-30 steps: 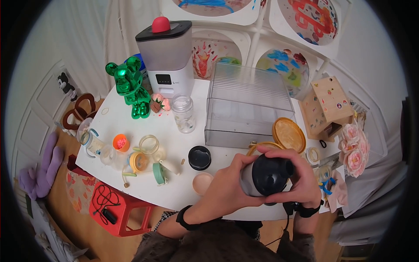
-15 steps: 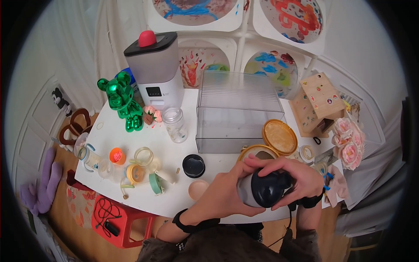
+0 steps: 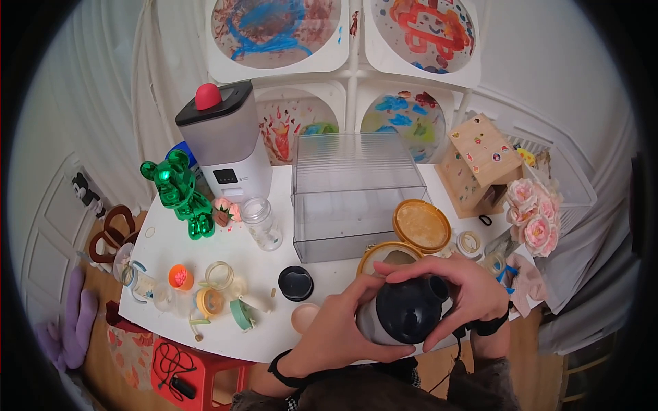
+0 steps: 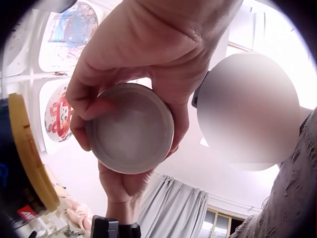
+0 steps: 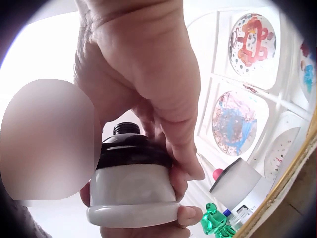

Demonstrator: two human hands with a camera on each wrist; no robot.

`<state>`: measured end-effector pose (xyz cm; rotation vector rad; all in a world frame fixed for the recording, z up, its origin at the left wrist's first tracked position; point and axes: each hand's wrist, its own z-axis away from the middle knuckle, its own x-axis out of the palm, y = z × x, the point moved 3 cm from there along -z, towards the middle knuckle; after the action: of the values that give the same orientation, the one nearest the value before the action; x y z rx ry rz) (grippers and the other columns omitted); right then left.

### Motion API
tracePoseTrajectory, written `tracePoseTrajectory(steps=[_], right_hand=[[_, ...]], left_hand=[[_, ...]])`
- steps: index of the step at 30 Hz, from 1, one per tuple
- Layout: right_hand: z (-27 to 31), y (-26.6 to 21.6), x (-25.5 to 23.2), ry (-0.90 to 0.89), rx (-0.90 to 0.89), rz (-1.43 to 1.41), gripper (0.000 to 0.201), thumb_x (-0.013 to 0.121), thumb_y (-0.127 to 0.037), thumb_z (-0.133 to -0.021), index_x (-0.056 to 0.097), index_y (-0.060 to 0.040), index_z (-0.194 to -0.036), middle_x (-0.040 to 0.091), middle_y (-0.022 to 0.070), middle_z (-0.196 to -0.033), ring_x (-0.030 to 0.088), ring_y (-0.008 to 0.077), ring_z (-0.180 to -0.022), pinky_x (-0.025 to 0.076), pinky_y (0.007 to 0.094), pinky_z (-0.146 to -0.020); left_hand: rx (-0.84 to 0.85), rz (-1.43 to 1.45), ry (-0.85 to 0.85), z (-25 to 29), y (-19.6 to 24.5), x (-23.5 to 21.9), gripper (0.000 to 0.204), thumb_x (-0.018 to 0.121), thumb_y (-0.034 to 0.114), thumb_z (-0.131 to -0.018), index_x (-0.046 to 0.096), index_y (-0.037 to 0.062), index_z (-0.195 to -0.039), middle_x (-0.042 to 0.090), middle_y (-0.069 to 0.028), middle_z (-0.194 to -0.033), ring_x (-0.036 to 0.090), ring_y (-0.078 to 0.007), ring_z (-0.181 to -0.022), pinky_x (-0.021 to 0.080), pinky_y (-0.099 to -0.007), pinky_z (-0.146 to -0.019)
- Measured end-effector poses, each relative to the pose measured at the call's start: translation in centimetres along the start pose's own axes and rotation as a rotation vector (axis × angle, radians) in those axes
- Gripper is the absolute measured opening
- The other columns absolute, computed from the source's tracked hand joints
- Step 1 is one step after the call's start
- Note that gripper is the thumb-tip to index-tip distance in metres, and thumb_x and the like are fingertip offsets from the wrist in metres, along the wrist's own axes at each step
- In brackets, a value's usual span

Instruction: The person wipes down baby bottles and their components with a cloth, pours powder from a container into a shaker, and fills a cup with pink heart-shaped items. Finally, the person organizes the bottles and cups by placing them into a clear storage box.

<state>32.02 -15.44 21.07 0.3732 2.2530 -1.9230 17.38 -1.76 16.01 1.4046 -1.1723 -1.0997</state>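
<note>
Both hands are around a squat grey bottle (image 5: pixel 136 186) with a black domed top (image 3: pixel 410 312) and a short threaded neck (image 5: pixel 126 128). My left hand (image 3: pixel 336 323) grips the grey body from the left. In the left wrist view the round pale base (image 4: pixel 131 130) faces the camera. My right hand (image 3: pixel 476 288) curls its fingers and thumb around the black top. The bottle is held over the table's front edge, its neck tilted toward the right. A round black lid (image 3: pixel 296 283) and a pinkish round dish (image 3: pixel 303 317) lie left of the hands.
Just behind the hands lies an open gold-rimmed round case (image 3: pixel 423 227). A clear grey box (image 3: pixel 356 212) stands behind it, beside a glass jar (image 3: pixel 261 225), a green bear figure (image 3: pixel 179 195) and a feeder (image 3: pixel 229 147). Baby bottle parts (image 3: pixel 210 301) fill the left; a wooden house (image 3: pixel 480 164) stands right.
The head view has swung, so the table things appear farther left and lower. Both hands keep hold of the bottle, and its black top now faces more toward the head camera.
</note>
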Motion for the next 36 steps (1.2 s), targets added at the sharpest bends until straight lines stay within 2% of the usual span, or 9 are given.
tracePoseTrajectory(steps=[5,8,11,13,17,20,23,28,36], right_hand=[[0.7,-1.0,0.4,0.120,0.010,0.139,0.081,0.096,-0.020,-0.066,0.058,-0.0048,-0.136,0.068,0.0127,-0.131,0.068,0.0201,-0.116,0.052,0.0327,-0.101],[0.7,-1.1,0.8,0.240,0.073,0.212,0.079,0.095,-0.025,-0.069,0.059,-0.0044,-0.135,0.072,0.0112,-0.120,0.071,0.0184,-0.107,0.055,0.0302,-0.093],[0.5,-0.7,1.4,0.364,0.148,0.221,0.075,0.094,-0.035,-0.071,0.060,-0.0039,-0.131,0.075,0.0108,-0.108,0.075,0.0200,-0.097,0.058,0.0299,-0.084],[0.5,-1.1,2.0,0.547,0.155,0.505,0.072,0.092,-0.041,-0.072,0.062,-0.0042,-0.126,0.076,0.0116,-0.101,0.076,0.0237,-0.092,0.059,0.0314,-0.080],[0.0,-0.9,1.9,0.665,0.236,0.612,0.071,0.090,-0.045,-0.073,0.062,-0.0044,-0.125,0.076,0.0119,-0.095,0.076,0.0278,-0.086,0.060,0.0334,-0.078],[-0.3,-0.3,0.0,0.551,0.383,0.692,0.075,0.092,-0.042,-0.071,0.060,-0.0032,-0.127,0.074,0.0144,-0.107,0.074,0.0284,-0.101,0.057,0.0355,-0.089],[-1.5,0.3,-0.8,0.256,-0.154,0.110,0.064,0.088,-0.028,-0.076,0.058,-0.0010,-0.126,0.064,0.0180,-0.134,0.060,0.0261,-0.126,0.046,0.0387,-0.107],[-1.9,3.0,0.4,0.321,-0.072,-0.210,0.049,0.081,-0.021,-0.084,0.058,-0.0008,-0.122,0.066,0.0156,-0.131,0.062,0.0204,-0.120,0.048,0.0351,-0.103],[-1.1,1.6,1.4,0.506,-0.041,-0.185,0.042,0.077,-0.022,-0.090,0.058,-0.0007,-0.120,0.068,0.0103,-0.118,0.064,0.0155,-0.106,0.051,0.0320,-0.095]], left_hand=[[0.091,-0.178,0.116,-0.2,0.2,0.8,0.084,0.096,0.029,-0.066,0.048,0.0022,-0.130,0.071,-0.0173,-0.113,0.072,-0.0259,-0.105,0.055,-0.0335,-0.090],[0.080,-0.186,0.235,-0.5,0.3,1.3,0.084,0.097,0.018,-0.061,0.050,0.0025,-0.129,0.069,-0.0120,-0.119,0.069,-0.0187,-0.109,0.054,-0.0326,-0.095],[0.018,-0.326,0.335,-1.0,0.0,1.8,0.087,0.097,0.018,-0.061,0.048,0.0018,-0.131,0.068,-0.0145,-0.122,0.071,-0.0227,-0.107,0.056,-0.0337,-0.092],[0.220,-0.503,0.476,-1.3,-1.1,2.2,0.095,0.096,0.028,-0.065,0.043,0.0041,-0.139,0.069,-0.0168,-0.118,0.071,-0.0344,-0.105,0.057,-0.0380,-0.088],[0.236,-0.523,0.512,-2.8,-1.3,1.9,0.101,0.095,0.026,-0.064,0.037,0.0037,-0.144,0.068,-0.0169,-0.121,0.069,-0.0351,-0.109,0.056,-0.0401,-0.092],[0.173,-0.376,0.348,-3.6,-1.6,0.5,0.111,0.096,0.026,-0.066,0.026,0.0035,-0.150,0.068,-0.0179,-0.122,0.070,-0.0324,-0.110,0.055,-0.0391,-0.094],[0.265,0.100,0.109,-3.9,-2.1,0.7,0.111,0.096,0.027,-0.067,0.023,0.0019,-0.147,0.069,-0.0205,-0.121,0.071,-0.0292,-0.107,0.056,-0.0365,-0.091],[-0.106,-0.022,0.240,-2.8,0.3,1.0,0.098,0.095,0.025,-0.068,0.029,0.0041,-0.137,0.072,-0.0193,-0.108,0.071,-0.0247,-0.108,0.053,-0.0340,-0.096],[0.130,-0.213,0.367,-2.0,0.7,2.4,0.107,0.094,0.028,-0.071,0.020,0.0010,-0.142,0.070,-0.0249,-0.116,0.072,-0.0314,-0.105,0.057,-0.0362,-0.085]])
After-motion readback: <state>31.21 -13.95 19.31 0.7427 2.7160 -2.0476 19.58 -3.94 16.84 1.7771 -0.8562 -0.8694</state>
